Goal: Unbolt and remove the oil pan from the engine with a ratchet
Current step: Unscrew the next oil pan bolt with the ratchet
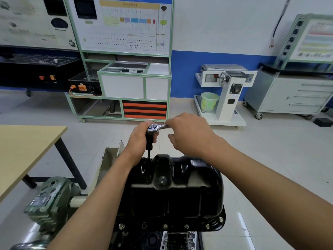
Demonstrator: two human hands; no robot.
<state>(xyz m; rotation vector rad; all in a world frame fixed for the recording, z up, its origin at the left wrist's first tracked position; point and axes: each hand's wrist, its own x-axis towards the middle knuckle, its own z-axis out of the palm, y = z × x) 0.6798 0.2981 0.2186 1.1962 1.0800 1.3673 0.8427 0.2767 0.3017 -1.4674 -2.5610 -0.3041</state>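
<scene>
Ratchet (pixel 153 127) above far rim of oil pan (pixel 176 195), seemingly touching; table (pixel 27 141) left.

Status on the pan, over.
Left hand grips black extension bar; right hand holds chrome ratchet. Socket at far flange of glossy black oil pan. Nothing blocking.

Both bare forearms reached forward and converged. The left hand (pixel 137 139) curled round the black upright extension bar (pixel 149 140) beneath the chrome ratchet (pixel 154 127), whose handle the right hand (pixel 191 134) pinched, knuckles upward.
</scene>
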